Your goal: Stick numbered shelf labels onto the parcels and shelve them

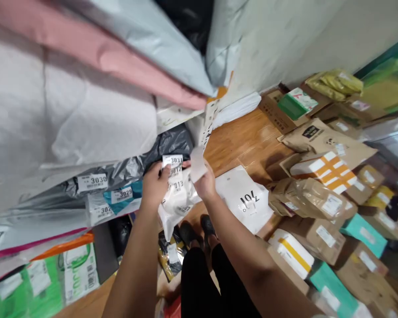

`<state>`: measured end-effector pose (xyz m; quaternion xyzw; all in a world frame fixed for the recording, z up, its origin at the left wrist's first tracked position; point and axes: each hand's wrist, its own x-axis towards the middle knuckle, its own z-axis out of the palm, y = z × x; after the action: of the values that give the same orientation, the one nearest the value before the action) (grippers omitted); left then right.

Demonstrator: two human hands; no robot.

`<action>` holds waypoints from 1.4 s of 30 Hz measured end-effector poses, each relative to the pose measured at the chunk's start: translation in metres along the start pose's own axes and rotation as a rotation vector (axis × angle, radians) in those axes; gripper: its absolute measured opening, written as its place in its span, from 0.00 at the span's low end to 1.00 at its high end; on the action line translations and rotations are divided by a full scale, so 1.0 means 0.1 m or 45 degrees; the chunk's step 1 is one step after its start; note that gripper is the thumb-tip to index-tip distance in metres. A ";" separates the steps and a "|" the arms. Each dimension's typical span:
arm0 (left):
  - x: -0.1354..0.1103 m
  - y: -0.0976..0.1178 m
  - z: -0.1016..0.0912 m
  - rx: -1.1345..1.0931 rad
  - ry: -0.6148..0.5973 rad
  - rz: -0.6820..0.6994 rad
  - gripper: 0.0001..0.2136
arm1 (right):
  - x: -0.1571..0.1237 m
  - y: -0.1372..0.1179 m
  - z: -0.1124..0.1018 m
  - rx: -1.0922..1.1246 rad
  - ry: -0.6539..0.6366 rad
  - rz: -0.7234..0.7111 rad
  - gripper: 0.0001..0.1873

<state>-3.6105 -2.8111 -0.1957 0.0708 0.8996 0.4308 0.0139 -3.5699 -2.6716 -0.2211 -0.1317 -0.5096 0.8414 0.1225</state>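
My left hand (154, 184) grips the top of a white plastic parcel bag (175, 204), its thumb pressing a numbered sticker reading 3031 (172, 160). My right hand (204, 181) is closed on a strip of label backing paper (208, 119) that rises up past the bag. The bag hangs in front of a stack of mailer bags on the left. Stickers 3030 (92, 181) and 3029 (121, 194) mark the grey and teal parcels there.
Stacked mailers fill the left: white, pink, grey, black, green. A white bag marked 701 (247, 201) lies on the wooden floor. Many cardboard boxes and teal parcels (363, 232) crowd the right. My black shoes (197, 232) stand below.
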 end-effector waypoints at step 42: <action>0.13 0.18 -0.03 0.732 0.009 -0.510 0.32 | 0.65 0.13 -0.35 0.349 -0.187 0.095 0.13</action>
<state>-3.6217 -2.7999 -0.1793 -0.1078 0.9802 0.1487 0.0746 -3.6195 -2.6266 -0.2547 -0.0706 -0.3923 0.9144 0.0702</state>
